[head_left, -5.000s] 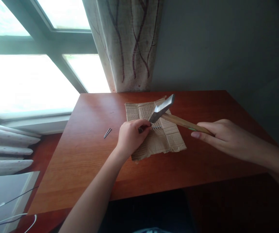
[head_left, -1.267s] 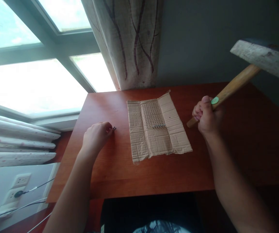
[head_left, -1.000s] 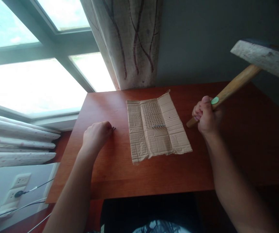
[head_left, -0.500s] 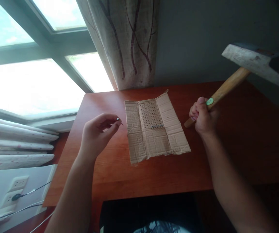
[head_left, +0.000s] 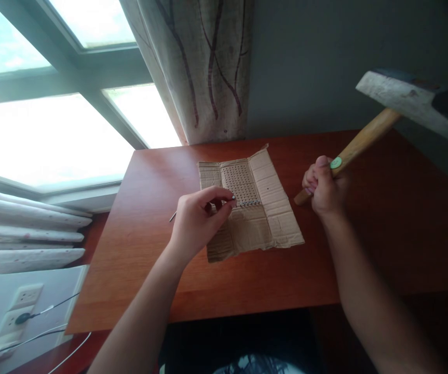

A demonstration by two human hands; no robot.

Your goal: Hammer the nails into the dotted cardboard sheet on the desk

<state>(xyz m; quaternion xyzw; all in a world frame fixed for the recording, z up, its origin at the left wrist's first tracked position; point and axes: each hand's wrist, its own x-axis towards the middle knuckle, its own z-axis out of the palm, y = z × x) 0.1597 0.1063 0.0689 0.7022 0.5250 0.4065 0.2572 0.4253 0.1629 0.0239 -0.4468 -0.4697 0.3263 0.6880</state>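
Note:
My left hand (head_left: 202, 221) pinches a small nail (head_left: 233, 197) between thumb and fingertips, its pale head showing just above them. That hand hovers over the left part of a creased cardboard sheet (head_left: 250, 228) lying on the table. A grid of small dark holes (head_left: 239, 179) covers the sheet's middle panel, and a row of small nail heads (head_left: 253, 203) runs along the grid's near edge. My right hand (head_left: 325, 187) is wrapped around the wooden handle of a hammer (head_left: 367, 135), raised right of the cardboard with its large metal head up.
A thin metal rod or nail (head_left: 173, 216) lies on the reddish wooden table (head_left: 262, 291), left of my left hand. Behind stand a patterned curtain (head_left: 208, 67) and a window (head_left: 44, 145). A wall socket (head_left: 23, 306) with plugged-in cables is at lower left.
My left hand has moved right with the nail, from beside the cardboard to over the near-left part of its grid. The thin metal piece on the table has come into view. My right hand stays nearly still.

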